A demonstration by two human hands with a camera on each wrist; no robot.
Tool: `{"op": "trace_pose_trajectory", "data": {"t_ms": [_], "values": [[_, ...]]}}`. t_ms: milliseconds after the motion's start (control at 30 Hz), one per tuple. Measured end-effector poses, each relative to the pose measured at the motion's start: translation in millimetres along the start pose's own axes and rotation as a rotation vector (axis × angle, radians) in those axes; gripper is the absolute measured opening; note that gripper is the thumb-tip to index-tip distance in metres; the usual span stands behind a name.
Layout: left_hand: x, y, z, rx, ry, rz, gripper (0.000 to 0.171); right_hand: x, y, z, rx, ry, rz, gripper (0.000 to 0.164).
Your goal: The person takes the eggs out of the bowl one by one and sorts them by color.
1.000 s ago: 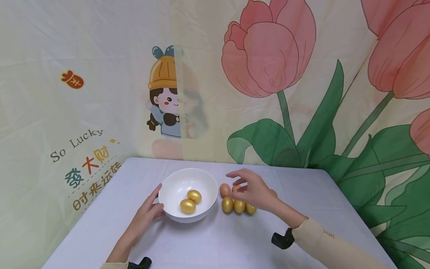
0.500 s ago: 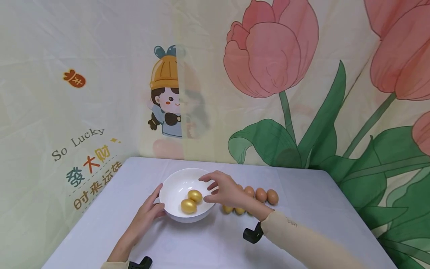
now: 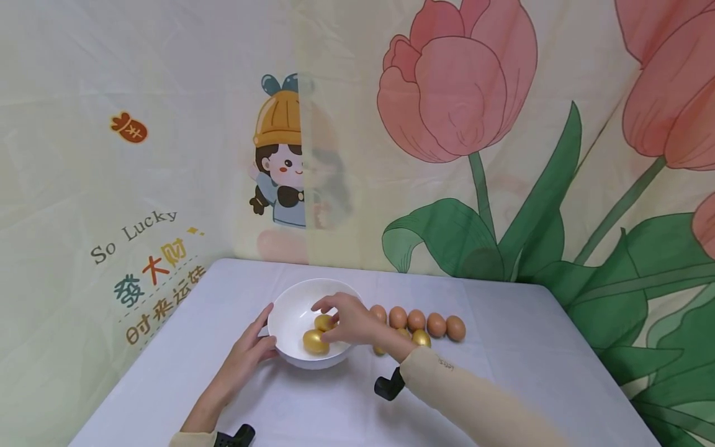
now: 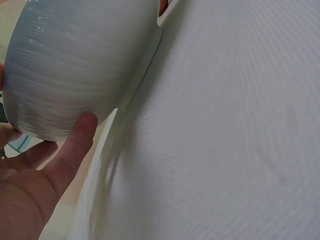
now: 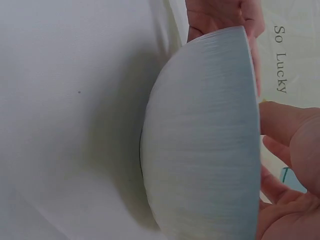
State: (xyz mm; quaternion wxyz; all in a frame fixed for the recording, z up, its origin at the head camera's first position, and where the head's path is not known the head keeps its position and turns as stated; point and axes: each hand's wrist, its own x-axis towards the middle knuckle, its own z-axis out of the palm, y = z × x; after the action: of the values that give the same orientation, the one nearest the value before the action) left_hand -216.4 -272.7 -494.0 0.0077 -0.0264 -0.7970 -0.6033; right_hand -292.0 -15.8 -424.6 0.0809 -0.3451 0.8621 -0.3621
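A white bowl (image 3: 288, 310) stands on the cloth-covered table. Two golden eggs lie in it, a nearer golden egg (image 3: 314, 342) and a farther golden egg (image 3: 321, 322). My left hand (image 3: 244, 354) holds the bowl's left side, fingers at the rim and thumb lower on the outer wall; the left wrist view shows this hand (image 4: 37, 187) against the wall. My right hand (image 3: 353, 320) reaches in over the bowl's right rim, fingers spread around the farther egg, thumb near the closer one. In the right wrist view, the bowl's wall (image 5: 205, 135) hides its fingertips.
Right of the bowl, several brown eggs (image 3: 416, 320) form a row on the white tablecloth (image 3: 503, 372). Golden eggs (image 3: 421, 339) sit in front of them, partly covered by my right wrist. Printed cloth (image 3: 346, 124) hangs behind the table.
My right hand has travelled left from above the egg rows, across the rim and down into the bowl. My left hand keeps its place on the bowl.
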Motion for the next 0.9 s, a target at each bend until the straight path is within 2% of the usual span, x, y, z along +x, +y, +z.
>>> {"op": "trace_pose_trajectory", "data": {"t_ms": [133,333,667,900], "values": [[0.6,0.4,0.3,0.006,-0.003,0.001,0.072,3.9,-0.8,6.7,-0.063,-0.017,0.037,0.05],[0.8,-0.7,-0.2,-0.002,-0.001,0.004,0.072,9.7,-8.1,15.8,-0.075,-0.059,0.102,0.048],[0.6,-2.2,-0.1,-0.002,-0.001,0.012,0.071,19.5,-5.3,35.9,-0.179,-0.074,0.045,0.044],[0.7,-2.1,-2.0,-0.001,-0.009,0.012,0.071,20.4,-7.3,41.4,-0.16,-0.06,0.004,0.047]]}}
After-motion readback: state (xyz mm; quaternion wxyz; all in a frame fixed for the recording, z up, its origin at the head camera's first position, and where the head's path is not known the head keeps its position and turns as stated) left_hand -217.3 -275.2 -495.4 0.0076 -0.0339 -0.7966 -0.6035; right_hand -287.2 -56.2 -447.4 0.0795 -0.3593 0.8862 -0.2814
